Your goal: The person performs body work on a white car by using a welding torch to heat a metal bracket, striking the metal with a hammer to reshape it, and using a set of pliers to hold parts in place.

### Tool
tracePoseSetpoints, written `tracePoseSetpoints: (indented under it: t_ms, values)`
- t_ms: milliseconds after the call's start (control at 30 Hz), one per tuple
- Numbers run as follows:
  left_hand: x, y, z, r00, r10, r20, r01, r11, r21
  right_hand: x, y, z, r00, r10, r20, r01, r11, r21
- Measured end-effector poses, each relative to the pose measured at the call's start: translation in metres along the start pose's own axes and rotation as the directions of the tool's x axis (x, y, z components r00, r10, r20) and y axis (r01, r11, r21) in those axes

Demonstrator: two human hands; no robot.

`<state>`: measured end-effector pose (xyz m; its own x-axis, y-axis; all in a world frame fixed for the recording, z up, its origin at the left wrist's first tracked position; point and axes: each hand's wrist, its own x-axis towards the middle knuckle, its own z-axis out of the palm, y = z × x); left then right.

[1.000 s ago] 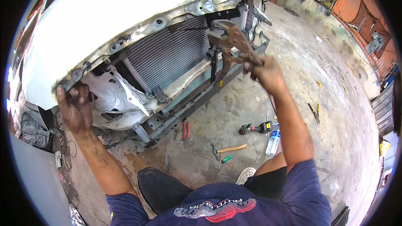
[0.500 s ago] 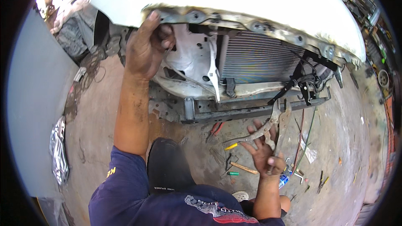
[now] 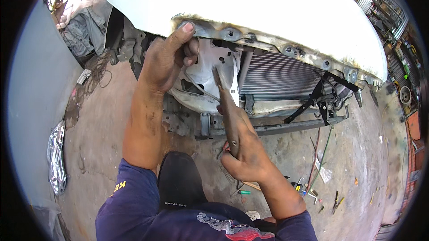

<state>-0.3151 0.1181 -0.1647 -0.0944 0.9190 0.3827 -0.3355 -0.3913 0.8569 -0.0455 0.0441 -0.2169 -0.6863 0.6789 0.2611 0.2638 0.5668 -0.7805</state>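
Sleeve (image 3: 136,189) w/ yellow lettering (image 3: 118,188); R hand (image 3: 247,154) grips tool (image 3: 229,118), L hand (image 3: 163,62) hood (image 3: 259,8).

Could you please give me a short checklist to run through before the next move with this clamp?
1. Left hand at the hood edge: ok, thumb at the edge, fingers curled below it.
2. Clamp held: ok, the right hand is wrapped around it.
3. Clamp on the hood edge: not ok, its tip shows below the edge.
4. Clamp's jaws open: cannot tell, it is seen nearly edge-on.
5. Floor clear of tools: not ok, a green handle and pliers lie there.
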Motion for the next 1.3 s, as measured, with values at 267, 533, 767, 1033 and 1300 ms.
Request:
tracePoseSetpoints:
  t_ms: [267, 533, 767, 1033, 1300]
  values:
    - [-0.005, 0.004, 0.001, 0.996, -0.045, -0.076, 0.039, 0.996, -0.079, 0.043, -0.006, 0.016, 0.986, -0.089, -0.142, 0.076, 0.993, -0.094]
    - [-0.004, -0.002, -0.008, 1.000, -0.003, -0.023, 0.000, 0.991, -0.137, 0.055, -0.021, 0.011, 0.992, -0.017, -0.126, 0.008, 0.998, -0.067]
    - [-0.009, 0.004, -0.012, 0.999, 0.011, -0.033, -0.013, 0.998, -0.062, 0.059, -0.034, 0.017, 0.986, 0.100, -0.130, -0.099, 0.995, 0.017]
    - [-0.014, 0.015, -0.001, 0.997, 0.025, -0.080, -0.052, 0.932, -0.359, 0.059, -0.029, 0.021, 0.968, 0.157, -0.196, -0.148, 0.987, 0.057]
    - [-0.004, -0.003, -0.023, 0.995, 0.065, -0.080, -0.069, 0.997, -0.046, 0.059, -0.031, 0.018, 0.963, 0.133, -0.235, -0.149, 0.987, -0.053]
